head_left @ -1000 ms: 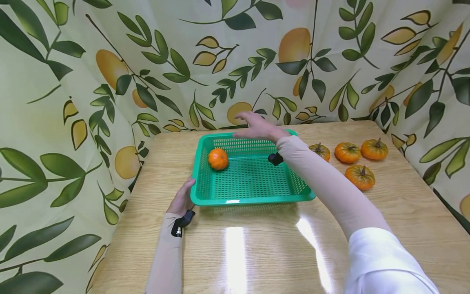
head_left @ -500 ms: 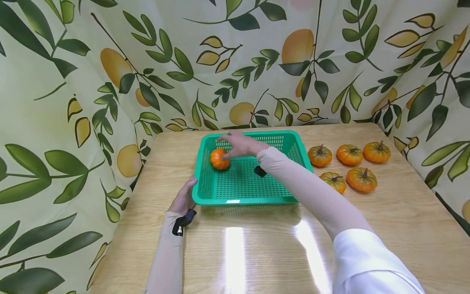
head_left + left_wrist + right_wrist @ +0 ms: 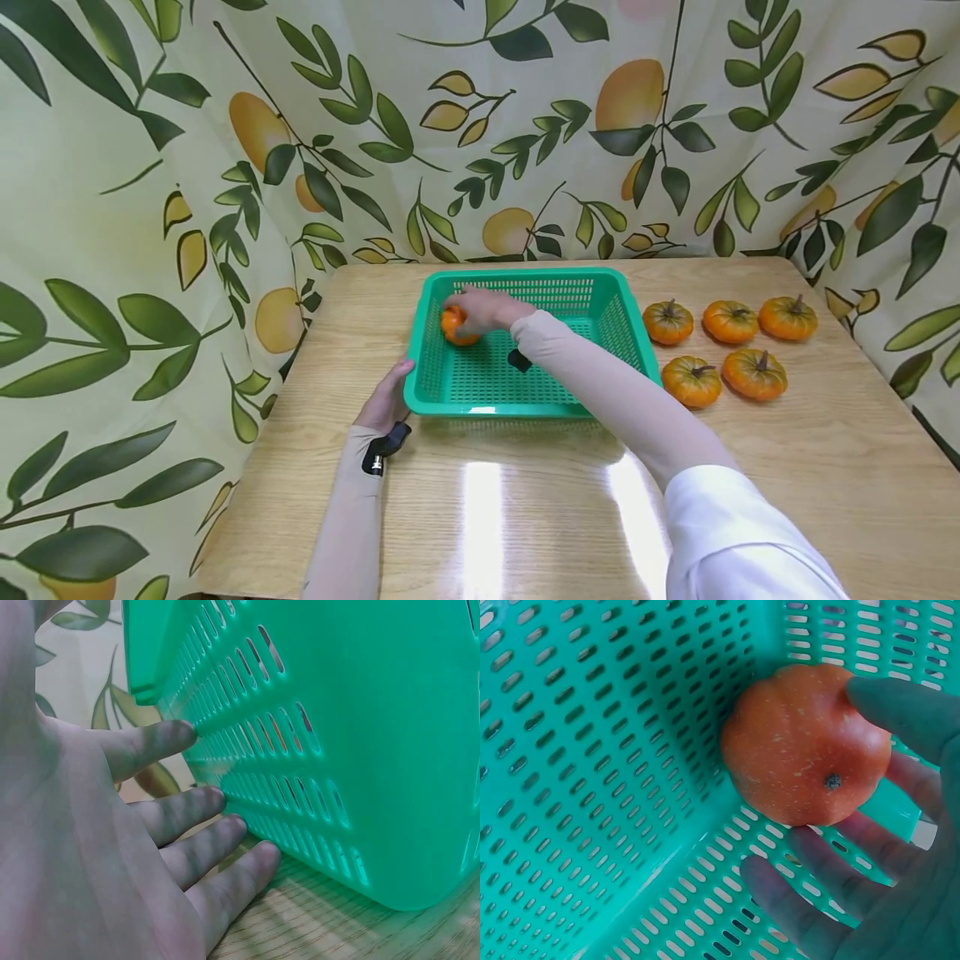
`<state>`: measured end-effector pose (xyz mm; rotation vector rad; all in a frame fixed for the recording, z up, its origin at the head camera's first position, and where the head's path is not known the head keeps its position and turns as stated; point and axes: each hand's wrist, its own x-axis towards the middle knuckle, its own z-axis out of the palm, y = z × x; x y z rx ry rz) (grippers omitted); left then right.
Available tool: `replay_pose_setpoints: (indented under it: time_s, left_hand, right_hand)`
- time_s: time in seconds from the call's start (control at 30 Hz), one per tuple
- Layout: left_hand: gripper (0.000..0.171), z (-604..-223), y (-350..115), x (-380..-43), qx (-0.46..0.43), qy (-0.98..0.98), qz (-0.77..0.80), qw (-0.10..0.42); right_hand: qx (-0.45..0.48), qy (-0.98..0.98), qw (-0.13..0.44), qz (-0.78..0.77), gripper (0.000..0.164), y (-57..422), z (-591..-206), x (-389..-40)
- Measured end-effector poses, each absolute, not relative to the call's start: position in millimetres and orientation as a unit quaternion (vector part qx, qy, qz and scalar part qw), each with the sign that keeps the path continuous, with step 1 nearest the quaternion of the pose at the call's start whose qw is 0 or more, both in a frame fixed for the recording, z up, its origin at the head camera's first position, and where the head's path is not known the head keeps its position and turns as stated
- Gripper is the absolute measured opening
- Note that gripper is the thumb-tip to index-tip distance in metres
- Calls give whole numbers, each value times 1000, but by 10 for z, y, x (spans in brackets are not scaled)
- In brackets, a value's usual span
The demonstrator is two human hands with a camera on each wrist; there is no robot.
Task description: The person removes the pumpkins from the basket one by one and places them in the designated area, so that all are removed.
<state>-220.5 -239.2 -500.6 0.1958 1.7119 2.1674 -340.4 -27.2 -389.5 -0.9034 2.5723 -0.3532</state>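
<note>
A small orange pumpkin [image 3: 802, 746] sits in the far left corner of a green plastic basket [image 3: 525, 410]. My right hand [image 3: 487, 310] reaches into the basket and holds this pumpkin. In the right wrist view, the thumb presses on one side of it while fingers [image 3: 840, 874] lie along its other side. My left hand [image 3: 386, 398] is beside the basket's left end. In the left wrist view, its fingers [image 3: 225, 889] extend along the slotted outer wall, fingertips at or very near it.
Several orange-green pumpkins [image 3: 754, 374] with stems stand on the wooden table [image 3: 570, 517] to the right of the basket. A leaf-patterned curtain [image 3: 480, 125] hangs behind the table and along both sides.
My right hand has moved left and down from above the basket onto the pumpkin inside. The left hand keeps its place by the basket. The head view has shifted slightly.
</note>
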Motion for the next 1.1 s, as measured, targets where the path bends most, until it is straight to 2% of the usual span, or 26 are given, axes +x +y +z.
replay_pose_setpoints:
  time_s: [0.27, 0.57, 0.83, 1.0, 1.1]
  left_hand:
    - [72, -4991, -2385, -2213, 64, 606, 771, 185]
    - [71, -4984, -2379, -2207, 57, 606, 771, 186]
    - [71, -4974, -2369, -2192, 42, 606, 772, 187]
    - [71, -4975, -2361, -2179, 44, 609, 770, 186]
    - [71, -4951, -2362, -2206, 50, 612, 767, 187]
  right_hand:
    - [-307, 918, 204, -146, 58, -226, -3871, -3393]
    - [-303, 889, 263, -220, 52, -128, -4008, -3400]
    - [-300, 877, 322, -193, 68, -94, -4050, -3355]
    - [-328, 867, 330, -181, 71, -76, -4039, -3333]
    - [-344, 866, 311, -188, 70, -44, -3967, -3355]
